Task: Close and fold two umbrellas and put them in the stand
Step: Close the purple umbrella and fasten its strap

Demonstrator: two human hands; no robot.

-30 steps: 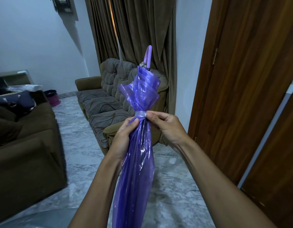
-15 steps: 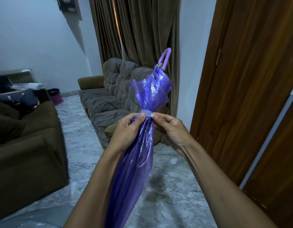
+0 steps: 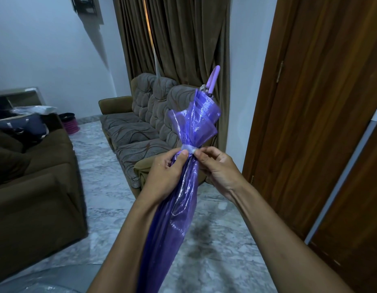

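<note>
A translucent purple umbrella (image 3: 179, 210) is closed and gathered, held upside down with its lilac curved handle (image 3: 213, 80) pointing up and away from me. A pale strap (image 3: 188, 148) cinches the canopy about a third down from the handle. My left hand (image 3: 162, 174) grips the bundle just below the strap, thumb on the strap. My right hand (image 3: 219, 168) pinches the strap's right end. At the bottom left a clear plastic surface (image 3: 35, 284) shows, perhaps a second umbrella. No stand is visible.
A grey patterned sofa (image 3: 136, 132) stands ahead against brown curtains (image 3: 172, 39). A dark brown sofa (image 3: 33, 187) with bags on it fills the left. Wooden doors (image 3: 322, 123) and a leaning white pole (image 3: 348, 174) are on the right. The floor is grey marble (image 3: 105, 187).
The umbrella has tilted so its handle leans to the right and farther from me. Both hands stay at the strap, shifted slightly right and up in view.
</note>
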